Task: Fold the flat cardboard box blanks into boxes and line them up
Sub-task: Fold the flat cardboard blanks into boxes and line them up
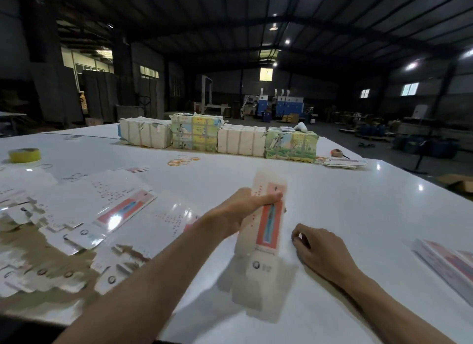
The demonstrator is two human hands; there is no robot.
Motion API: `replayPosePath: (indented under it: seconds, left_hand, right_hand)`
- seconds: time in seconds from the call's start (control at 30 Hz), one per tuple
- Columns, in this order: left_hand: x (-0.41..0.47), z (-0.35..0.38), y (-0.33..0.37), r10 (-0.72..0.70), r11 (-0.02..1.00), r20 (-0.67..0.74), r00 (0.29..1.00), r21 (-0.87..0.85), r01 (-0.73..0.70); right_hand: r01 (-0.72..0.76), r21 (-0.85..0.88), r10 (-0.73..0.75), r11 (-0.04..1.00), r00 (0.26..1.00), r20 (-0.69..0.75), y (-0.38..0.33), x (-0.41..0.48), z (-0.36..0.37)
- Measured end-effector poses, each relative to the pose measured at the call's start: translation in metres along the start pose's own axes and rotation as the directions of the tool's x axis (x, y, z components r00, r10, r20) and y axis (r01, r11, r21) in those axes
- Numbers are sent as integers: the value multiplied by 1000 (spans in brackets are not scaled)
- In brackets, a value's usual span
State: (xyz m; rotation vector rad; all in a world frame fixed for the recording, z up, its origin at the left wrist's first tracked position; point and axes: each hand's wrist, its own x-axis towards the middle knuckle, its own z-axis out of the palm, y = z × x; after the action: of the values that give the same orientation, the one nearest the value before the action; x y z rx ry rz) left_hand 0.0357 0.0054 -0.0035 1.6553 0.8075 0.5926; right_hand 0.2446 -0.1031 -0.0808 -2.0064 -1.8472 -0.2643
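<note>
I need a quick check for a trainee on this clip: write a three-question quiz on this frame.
1. True or false: the left hand grips the box.
2. Which lies on the table at far left? A) tape roll B) scissors C) cup
3. Fill in: the flat blanks lie on the person's ____ side.
Key: 1 true; 2 A; 3 left.
</note>
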Motion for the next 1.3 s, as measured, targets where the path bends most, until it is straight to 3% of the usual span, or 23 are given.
replayPosePath:
  seconds: [0.2,0.33,0.43,0.5,0.63,0.7,0.83,0.97,1.3]
  left_hand:
    - [13,44,-54,-25,976,6,1000,-217,26]
    - [10,43,-56,7,978,22,1000,-209,-2]
    - [6,43,-55,81,978,106,991,-202,-59]
    - [4,43,-54,123,978,125,984,-186,-99]
    - [4,41,-54,116,979,133,984,-181,-91]
    - [4,40,-54,124,972,145,982,-219,-91]
    - [5,39,-54,157,936,191,969,-343,-84]
    - [5,36,-54,116,926,260,959,-379,-9]
    - [27,34,-56,148,872,391,908,-485,67]
  right_hand:
    - [-69,272,68,960,998,15,0,1,-10]
    - [-37,481,161,876,962,-220,-6,4,-14]
    - [131,431,43,893,927,-372,-11,15,-28]
    - [168,310,-73,936,952,-297,-13,25,-32]
    - [161,154,-140,975,980,-140,-16,38,-30]
    - [184,210,-154,960,976,-153,-20,41,-29]
    - [156,485,-86,860,983,-165,-29,44,-22]
    - [118,591,-29,798,987,-158,-30,47,-30]
    - [135,442,-60,887,982,-179,-21,38,-25]
